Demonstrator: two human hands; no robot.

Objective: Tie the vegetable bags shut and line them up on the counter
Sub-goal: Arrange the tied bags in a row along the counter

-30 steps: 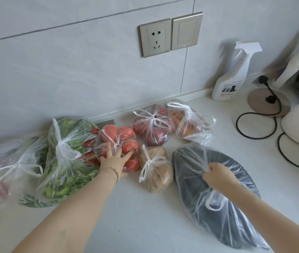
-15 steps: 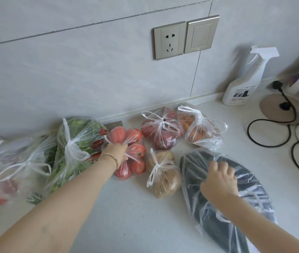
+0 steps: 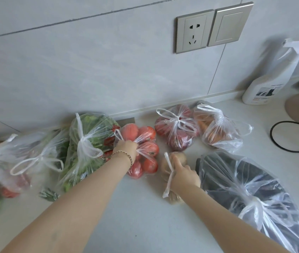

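Counter (image 3: pixel 126 216), pale, against tiled wall: seven clear plastic bags counted, all knotted at the top.
Left to right: mixed-vegetable bag (image 3: pixel 17 161) at far left; leafy-greens bag (image 3: pixel 86 143) just beside it; tomato bag (image 3: pixel 145 148); potato bag (image 3: pixel 172 161); dark-vegetable bag (image 3: pixel 245 189), largest, nearest right edge. Behind, by the wall: red-onion bag (image 3: pixel 176 132) and orange-vegetable bag (image 3: pixel 218 132), touching each other.
Tomatoes visible: about six.
Left hand (image 3: pixel 125 148), bracelet on wrist, clenched around the tomato bag's gathered knot.
Right hand (image 3: pixel 183 174) lies on the potato bag, fingers curled at its knot; one tie loop trails past the wrist.
Also: one spray bottle (image 3: pixel 273 79), one wall socket (image 3: pixel 193 32), one switch (image 3: pixel 230 24), one black cable (image 3: pixel 282 136)
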